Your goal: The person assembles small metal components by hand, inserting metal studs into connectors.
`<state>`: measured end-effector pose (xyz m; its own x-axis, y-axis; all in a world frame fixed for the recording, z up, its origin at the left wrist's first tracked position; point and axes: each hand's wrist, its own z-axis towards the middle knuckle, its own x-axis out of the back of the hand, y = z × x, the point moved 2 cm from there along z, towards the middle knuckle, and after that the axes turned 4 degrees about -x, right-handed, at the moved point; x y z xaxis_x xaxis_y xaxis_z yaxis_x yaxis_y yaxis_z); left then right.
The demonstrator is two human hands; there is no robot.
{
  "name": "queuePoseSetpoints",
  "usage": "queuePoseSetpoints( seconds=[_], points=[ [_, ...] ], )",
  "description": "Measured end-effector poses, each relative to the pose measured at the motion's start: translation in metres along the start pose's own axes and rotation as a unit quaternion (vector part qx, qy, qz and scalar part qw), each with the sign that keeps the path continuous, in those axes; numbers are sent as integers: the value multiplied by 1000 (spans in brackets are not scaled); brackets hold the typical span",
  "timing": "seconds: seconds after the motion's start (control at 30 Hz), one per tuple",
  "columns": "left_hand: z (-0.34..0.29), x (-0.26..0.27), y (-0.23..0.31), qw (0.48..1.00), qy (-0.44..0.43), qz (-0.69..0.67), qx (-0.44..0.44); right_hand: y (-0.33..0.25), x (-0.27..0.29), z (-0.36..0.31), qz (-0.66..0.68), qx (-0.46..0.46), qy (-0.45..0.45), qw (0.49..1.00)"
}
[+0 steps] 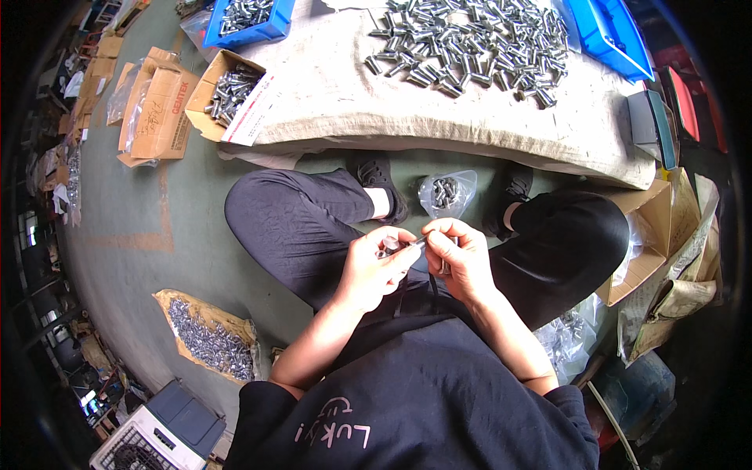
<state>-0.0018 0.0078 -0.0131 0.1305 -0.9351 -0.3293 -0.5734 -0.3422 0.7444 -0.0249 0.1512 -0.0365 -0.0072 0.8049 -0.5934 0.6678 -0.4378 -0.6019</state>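
My left hand (372, 270) is closed around several small shiny metal cylinders (390, 244), which show between thumb and fingers. Close beside it, my right hand (464, 260) pinches a slim metal piece (421, 240) between thumb and forefinger, and the left fingertips meet it. Another metal part shows under the right hand's curled fingers; how many it holds is hidden. Both hands are above my lap, between my bent knees. Beyond them, on the floor between my shoes, is a clear plastic bag (458, 193) with metal parts inside.
Ahead, a cloth-covered low surface (329, 102) bears a heap of metal cylinders (478, 47). Blue bins (249, 35) stand at its far corners. An open carton (227, 94) of parts is at left, another carton (646, 235) at right. A parts-filled sack (210, 337) lies behind left.
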Motion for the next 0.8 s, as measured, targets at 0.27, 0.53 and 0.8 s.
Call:
queuePoseSetpoints(
  seconds=[0.27, 0.53, 0.8],
  points=[
    [1, 4, -1, 989, -45, -141, 15, -9, 1, 0, 210, -72, -56, 973],
    [2, 4, 2, 986, -48, -156, 41, -1, 6, 3, 280, -62, -143, 947],
    [3, 3, -1, 980, -28, -196, 13, -3, 4, -2, 152, -72, -132, 977]
  ],
)
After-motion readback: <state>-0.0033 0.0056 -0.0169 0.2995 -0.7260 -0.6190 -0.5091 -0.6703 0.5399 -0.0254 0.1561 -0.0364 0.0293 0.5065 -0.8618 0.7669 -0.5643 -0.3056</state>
